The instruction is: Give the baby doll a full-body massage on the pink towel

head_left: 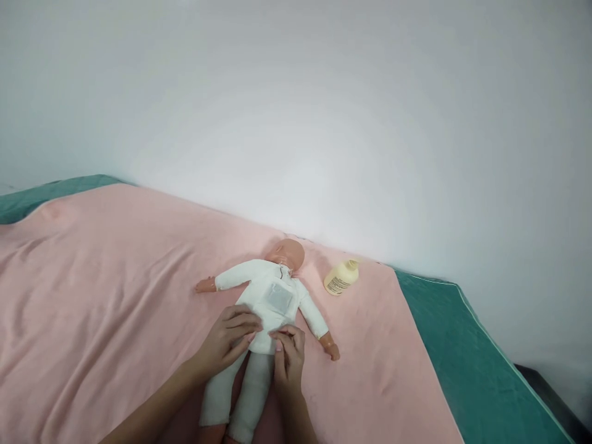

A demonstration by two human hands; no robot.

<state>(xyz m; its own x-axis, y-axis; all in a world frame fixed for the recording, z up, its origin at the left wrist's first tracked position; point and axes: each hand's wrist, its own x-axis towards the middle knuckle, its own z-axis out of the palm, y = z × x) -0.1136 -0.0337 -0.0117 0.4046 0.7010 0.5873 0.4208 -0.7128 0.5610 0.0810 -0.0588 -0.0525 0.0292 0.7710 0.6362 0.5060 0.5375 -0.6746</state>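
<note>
Left hand: we rest curled fingers on the white-clothed plastic baby doll.
Right hand: we pinch its shirt hem.
Nearby: cream plastic bottle, pink blanket.

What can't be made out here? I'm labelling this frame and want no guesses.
- Doll feet: cut off by the head view's bottom edge.
- Shirt hem at its waist: covered by left hand and right hand.
- Bottle label: print too small to read.
- Chest patch: detail blurred.
- Both forearms: cut by the bottom edge.
</note>
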